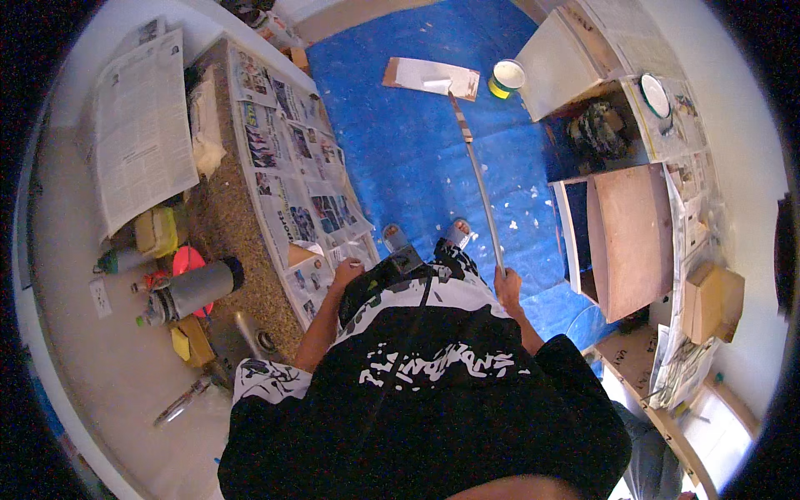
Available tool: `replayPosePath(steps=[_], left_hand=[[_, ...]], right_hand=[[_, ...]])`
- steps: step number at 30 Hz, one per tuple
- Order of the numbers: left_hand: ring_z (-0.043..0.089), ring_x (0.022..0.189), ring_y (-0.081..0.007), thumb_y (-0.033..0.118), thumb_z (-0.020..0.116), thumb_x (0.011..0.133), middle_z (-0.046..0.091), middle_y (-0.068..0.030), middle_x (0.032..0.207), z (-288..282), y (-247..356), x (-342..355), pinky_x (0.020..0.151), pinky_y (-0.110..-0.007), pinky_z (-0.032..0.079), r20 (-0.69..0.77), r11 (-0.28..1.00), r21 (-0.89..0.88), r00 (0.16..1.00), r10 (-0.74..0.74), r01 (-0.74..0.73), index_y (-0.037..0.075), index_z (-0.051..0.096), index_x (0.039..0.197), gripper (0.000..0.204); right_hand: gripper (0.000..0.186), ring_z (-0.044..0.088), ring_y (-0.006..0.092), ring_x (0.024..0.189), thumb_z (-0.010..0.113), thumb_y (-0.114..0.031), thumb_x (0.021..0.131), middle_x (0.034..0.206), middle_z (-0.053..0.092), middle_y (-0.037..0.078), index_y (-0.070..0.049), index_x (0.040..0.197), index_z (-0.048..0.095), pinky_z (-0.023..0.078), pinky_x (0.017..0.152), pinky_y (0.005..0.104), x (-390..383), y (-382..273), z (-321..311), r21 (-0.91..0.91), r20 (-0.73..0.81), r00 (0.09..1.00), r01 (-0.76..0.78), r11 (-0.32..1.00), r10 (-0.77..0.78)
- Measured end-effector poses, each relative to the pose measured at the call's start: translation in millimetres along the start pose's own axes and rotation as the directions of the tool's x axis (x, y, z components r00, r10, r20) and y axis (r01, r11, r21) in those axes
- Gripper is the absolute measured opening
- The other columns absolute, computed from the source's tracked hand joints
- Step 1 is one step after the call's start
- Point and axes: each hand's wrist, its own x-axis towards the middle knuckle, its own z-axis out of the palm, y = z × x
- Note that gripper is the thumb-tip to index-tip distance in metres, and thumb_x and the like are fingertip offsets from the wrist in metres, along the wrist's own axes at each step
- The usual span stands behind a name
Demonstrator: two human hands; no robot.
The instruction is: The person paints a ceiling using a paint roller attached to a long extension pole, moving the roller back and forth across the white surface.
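My right hand is wrapped round the lower end of a long grey extension pole. The pole slants away from me over the floor to a paint roller. That white roller head rests on a flat board smeared with white paint, its brown ends showing. Just right of the board stands an open paint bucket with a yellow and dark green side. My left hand is beside the newspaper-covered cabinet front, fingers curled; what they hold, if anything, is hidden.
Blue sheeting, speckled with white paint, covers the floor. Newspaper drapes the left counter, where a grey bottle lies. To the right are an open cabinet, a wooden panel, a white-lidded tub and a cardboard box.
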Motion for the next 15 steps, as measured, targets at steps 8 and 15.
replayPosePath(steps=[8, 15], left_hand=[[0.064, 0.086, -0.0257, 0.036, 0.065, 0.072, 0.066, -0.014, 0.095, 9, -30, -5, 0.078, -0.034, 0.049, -0.033, 0.992, 0.101, 0.996, 0.08, -0.077, 0.004, 0.063, 0.098, 0.041], [0.062, 0.093, -0.0274, 0.035, 0.067, 0.071, 0.065, -0.0124, 0.097, -1, -33, -16, 0.082, -0.036, 0.047, -0.026, 0.976, 0.209, 0.998, -0.057, 0.061, 0.007, 0.065, 0.096, 0.038]], right_hand=[[0.047, 0.057, 0.0443, 0.067, 0.052, -0.04, 0.084, 0.067, 0.059, 0.026, 0.005, 0.074, 0.062, 0.043, 0.061, 0.0488, 55, -14, 12, -0.098, -0.114, 0.987, 0.099, 0.99, -0.11], [0.048, 0.059, 0.0417, 0.067, 0.054, -0.042, 0.083, 0.068, 0.06, 0.024, 0.004, 0.074, 0.062, 0.045, 0.06, 0.0478, 95, -25, 34, -0.029, -0.045, 0.989, 0.137, 0.99, -0.138]])
